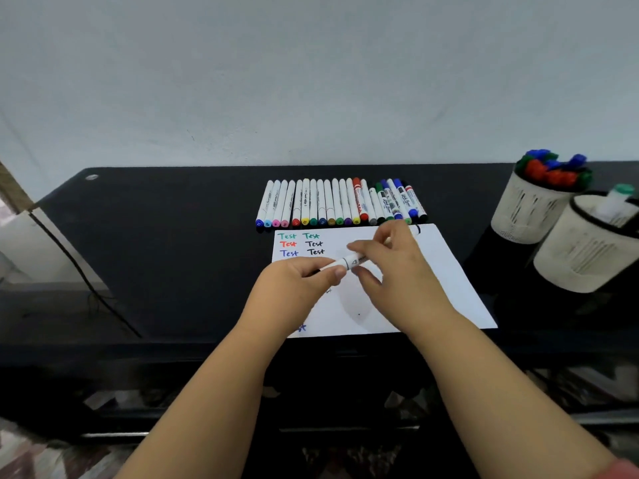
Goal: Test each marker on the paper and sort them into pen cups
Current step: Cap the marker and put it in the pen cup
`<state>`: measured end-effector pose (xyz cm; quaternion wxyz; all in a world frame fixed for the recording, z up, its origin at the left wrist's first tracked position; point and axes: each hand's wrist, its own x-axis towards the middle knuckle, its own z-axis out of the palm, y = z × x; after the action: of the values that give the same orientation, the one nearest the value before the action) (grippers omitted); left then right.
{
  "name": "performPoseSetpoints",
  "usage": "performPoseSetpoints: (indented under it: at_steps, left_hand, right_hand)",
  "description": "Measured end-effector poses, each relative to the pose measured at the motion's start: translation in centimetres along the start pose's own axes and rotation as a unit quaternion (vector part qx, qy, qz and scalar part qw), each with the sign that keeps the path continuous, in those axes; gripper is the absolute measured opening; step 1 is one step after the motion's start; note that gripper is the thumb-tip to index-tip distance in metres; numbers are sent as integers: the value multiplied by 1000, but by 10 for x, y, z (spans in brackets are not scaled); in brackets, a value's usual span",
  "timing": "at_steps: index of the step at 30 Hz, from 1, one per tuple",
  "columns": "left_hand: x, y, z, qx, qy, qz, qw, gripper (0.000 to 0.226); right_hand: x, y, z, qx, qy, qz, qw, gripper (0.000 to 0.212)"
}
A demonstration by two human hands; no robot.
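Both my hands hold one white marker [349, 263] just above the white paper [446, 271]. My left hand [304, 281] grips its lower end, which looks like the cap end. My right hand [390, 261] pinches the barrel further up. The paper carries several "Test" words in green, red, blue and black at its top left. A row of several capped markers [339, 203] lies side by side behind the paper. Two white mesh pen cups stand at the right: the far cup [532, 212] is full of markers, and the near cup [584, 257] holds a green-capped one.
Everything sits on a black table [173, 236] against a pale wall. A dark cable [79, 271] runs down at the table's left end. The pen cups stand close to the table's right edge.
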<state>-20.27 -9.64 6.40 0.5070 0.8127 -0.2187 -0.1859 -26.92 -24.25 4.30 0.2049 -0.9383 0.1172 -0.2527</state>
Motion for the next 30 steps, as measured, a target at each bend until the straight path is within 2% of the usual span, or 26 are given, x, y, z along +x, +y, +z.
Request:
performPoseSetpoints:
  at_steps: [4,7,10,14,19,25,30]
  left_hand:
    - [-8,15,2,5,-40,11,999,3]
    - [-9,19,7,1,-55,30,998,35]
    - [-6,25,20,28,-79,36,996,49]
    - [7,32,45,62,-129,43,989,53]
    - [34,47,86,170,-168,58,969,58]
    - [59,51,129,230,-174,85,954,62]
    - [74,41,148,286,-195,102,933,72]
  right_hand:
    - [-2,0,-20,-51,26,2,998,24]
    - [-8,10,-41,-28,65,39,997,25]
    - [-21,26,-68,32,115,69,990,23]
    - [-30,42,-110,71,150,89,982,20]
    - [-31,75,-162,23,185,88,979,22]
    - [-36,113,-196,-34,250,78,964,21]
    - [-29,135,-199,-18,237,160,958,20]
